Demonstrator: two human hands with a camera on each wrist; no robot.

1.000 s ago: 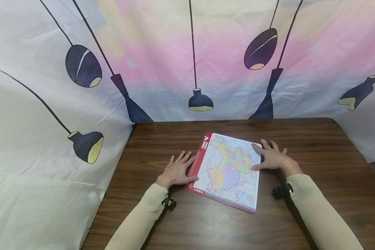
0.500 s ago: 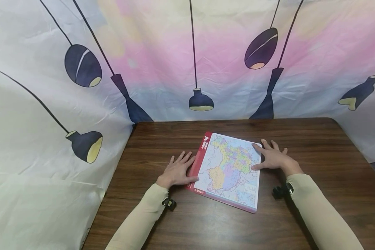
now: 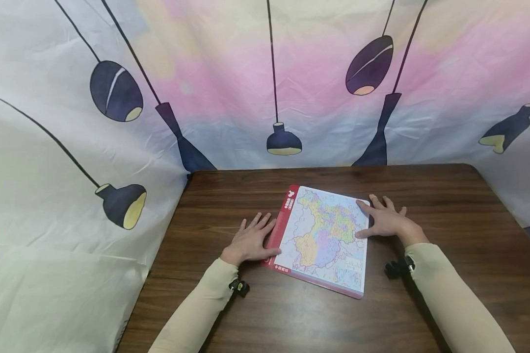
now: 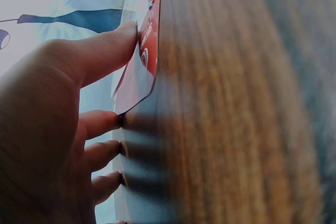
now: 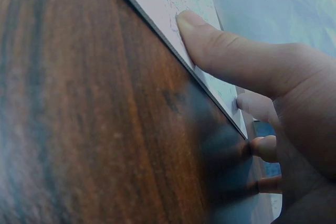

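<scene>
Flat rectangular map-printed board with red edge (image 3: 322, 240) lies mid-counter (image 3: 446, 206). Left hand (image 3: 251, 241) and right hand (image 3: 386, 223) rest flat-fingered, thumbs against opposite edges. Advise even pressure from both sides before lifting.

Glossy map board (image 3: 324, 238) on dark wood-grain table (image 3: 446, 206); creased cloth backdrop (image 3: 229, 73).
</scene>
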